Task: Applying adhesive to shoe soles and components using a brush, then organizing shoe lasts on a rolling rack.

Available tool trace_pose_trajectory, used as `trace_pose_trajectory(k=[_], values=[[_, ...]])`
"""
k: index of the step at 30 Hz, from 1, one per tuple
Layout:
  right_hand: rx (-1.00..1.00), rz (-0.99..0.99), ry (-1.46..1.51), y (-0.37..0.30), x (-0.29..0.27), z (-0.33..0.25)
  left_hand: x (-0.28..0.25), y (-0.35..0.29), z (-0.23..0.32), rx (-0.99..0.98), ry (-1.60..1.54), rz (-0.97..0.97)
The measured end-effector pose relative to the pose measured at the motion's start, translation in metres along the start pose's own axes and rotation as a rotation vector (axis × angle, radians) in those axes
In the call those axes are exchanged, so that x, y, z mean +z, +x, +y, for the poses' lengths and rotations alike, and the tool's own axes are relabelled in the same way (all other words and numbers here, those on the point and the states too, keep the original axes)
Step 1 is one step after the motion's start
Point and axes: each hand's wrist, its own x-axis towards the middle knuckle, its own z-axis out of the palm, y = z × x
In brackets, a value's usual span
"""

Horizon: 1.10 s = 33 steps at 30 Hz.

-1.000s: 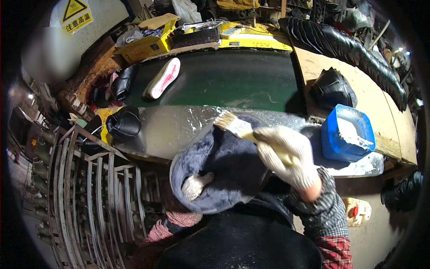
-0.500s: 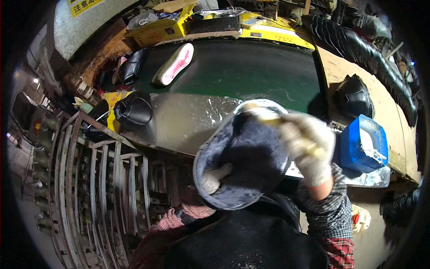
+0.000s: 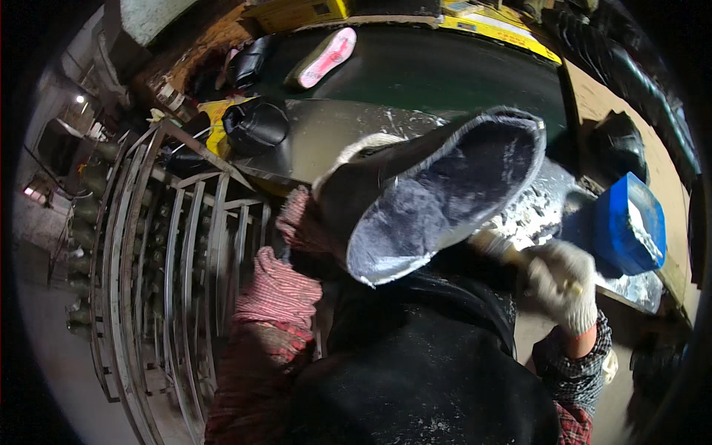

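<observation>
At the near center, a black apron (image 3: 423, 363) covers the wearer's front. Directly beyond it, the shoe upper (image 3: 445, 193) is raised and tilted, grey lining exposed. The left hand (image 3: 365, 146), gloved, grasps the upper from its far left side; its fingertips are hidden. To the right, the gloved right hand (image 3: 560, 282) has its fingers clenched around the handle of a brush (image 3: 512, 254), bristles near the upper's right rim; contact cannot be determined. Farther right, a blue container (image 3: 630, 230) stands on a white-smeared metal plate (image 3: 334, 137). At the far side, a pale-soled shoe (image 3: 326, 59) lies on a dark green surface (image 3: 445, 67).
</observation>
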Motion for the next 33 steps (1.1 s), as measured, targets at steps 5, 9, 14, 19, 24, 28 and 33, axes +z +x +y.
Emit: trace_pose_trajectory(k=[5, 9, 14, 19, 24, 28, 33], values=[[-0.487, 0.493, -0.194, -0.032, 0.013, -0.001, 0.027, 0.015, -0.002, 0.297, 0.446, -0.234], [0.001, 0.375, 0.301, -0.005, -0.002, 0.033, 0.065, -0.005, 0.016, 0.006, -0.010, -0.066], [-0.681, 0.794, -0.356, 0.013, -0.018, 0.023, 0.075, 0.001, 0.015, -0.303, -0.347, 0.063], [-0.861, 0.133, -0.399, -0.003, 0.010, 0.016, 0.076, -0.018, 0.001, -0.143, -0.510, 0.055], [-0.420, 0.607, -0.049, 0.020, -0.031, 0.016, 0.069, -0.033, -0.003, -0.163, -0.416, 0.105], [-0.669, 0.610, 0.003, 0.037, -0.032, 0.017, 0.063, -0.037, -0.008, -0.134, -0.369, 0.162], [-0.428, 0.444, 0.375, 0.041, -0.005, 0.051, 0.059, -0.031, -0.010, -0.084, -0.299, 0.216]])
